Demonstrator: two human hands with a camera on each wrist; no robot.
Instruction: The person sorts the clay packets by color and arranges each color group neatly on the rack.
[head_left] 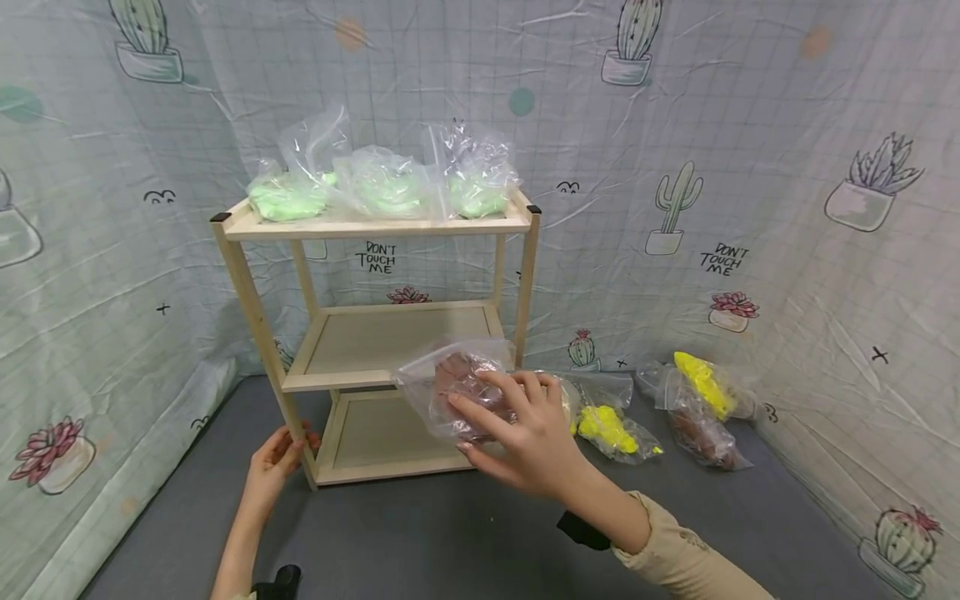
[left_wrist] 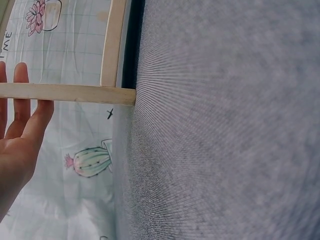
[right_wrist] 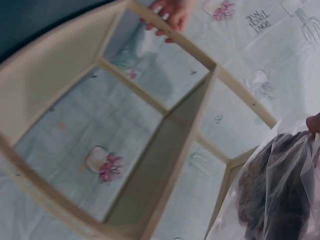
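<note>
A three-tier wooden shelf (head_left: 375,231) stands on the grey surface. My left hand (head_left: 273,458) holds its front left leg (left_wrist: 70,92) low down, the fingers reaching around the wood. In front of the middle and bottom tiers, my right hand (head_left: 536,433) grips a clear zip bag with brown contents (head_left: 457,383). That bag hangs at the right edge of the right wrist view, where only a fingertip (right_wrist: 313,123) shows beside it. Along the top tier sit three clear bags with pale green contents, one at the left (head_left: 288,196), one central (head_left: 390,187) and one at the right (head_left: 480,192).
To the right of the shelf lies a bag with yellow contents (head_left: 607,429). Farther right, another yellow bag (head_left: 705,383) overlaps a brown one (head_left: 705,437). A cactus-print cloth (head_left: 600,133) hangs around the back and sides.
</note>
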